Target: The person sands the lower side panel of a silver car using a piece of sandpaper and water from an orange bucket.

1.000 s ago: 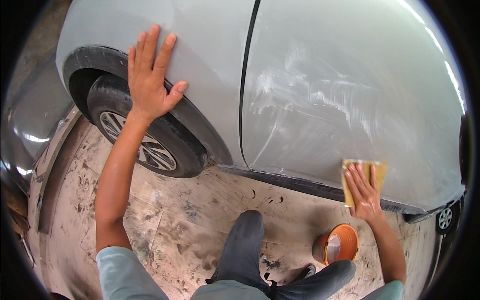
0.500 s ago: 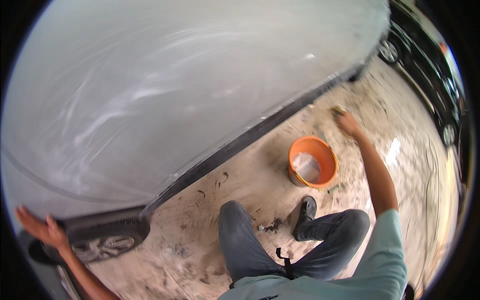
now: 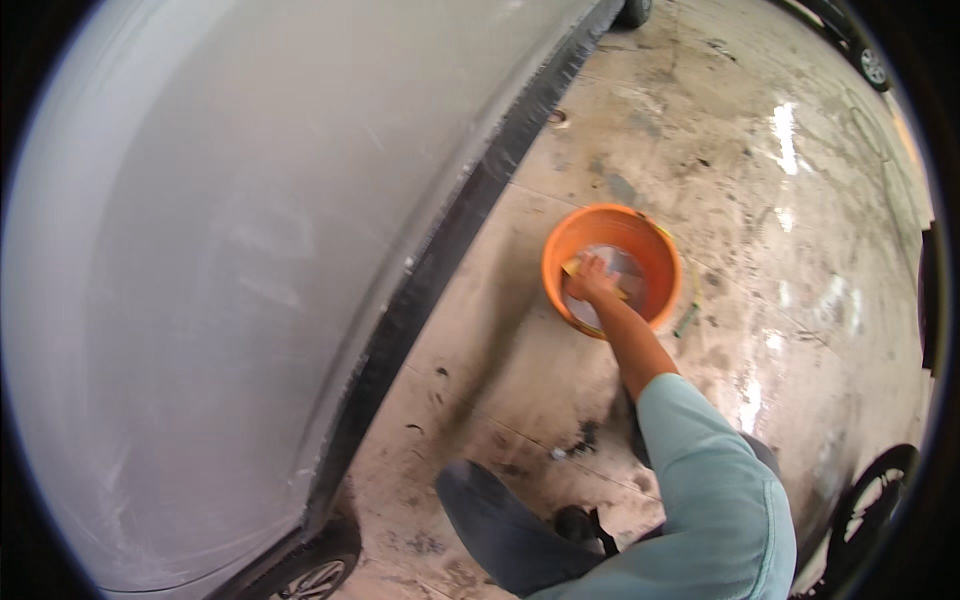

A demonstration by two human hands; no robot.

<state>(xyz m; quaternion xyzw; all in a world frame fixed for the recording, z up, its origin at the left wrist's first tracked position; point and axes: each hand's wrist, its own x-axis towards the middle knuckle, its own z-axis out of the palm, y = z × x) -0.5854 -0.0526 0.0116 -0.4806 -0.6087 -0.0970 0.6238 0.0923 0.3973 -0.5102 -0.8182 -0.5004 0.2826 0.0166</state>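
My right hand (image 3: pixel 593 279) reaches down into an orange bucket (image 3: pixel 655 225) on the floor, over pale, cloudy water (image 3: pixel 630 268) at its bottom. The fingers are bent over a flat yellow piece (image 3: pixel 571 266) whose ends show on either side of the hand; whether it is sandpaper or a sponge I cannot make out. My left hand is out of sight. Left of the bucket stands a car with a dull grey, whitish-smeared body panel (image 3: pixel 230 250) and a black lower sill (image 3: pixel 440 260).
A car wheel (image 3: pixel 318 575) shows at the bottom left. Another wheel (image 3: pixel 870 500) is at the lower right, and a dark car (image 3: pixel 850 35) stands at the far right. The stained floor (image 3: pixel 720 190) has wet, shiny patches. A small green object (image 3: pixel 687 320) lies beside the bucket.
My right hand has moved from beyond the bucket into it, with the yellow piece. My left hand, earlier near the wheel, has left the view. The view has turned and shifted rightward.
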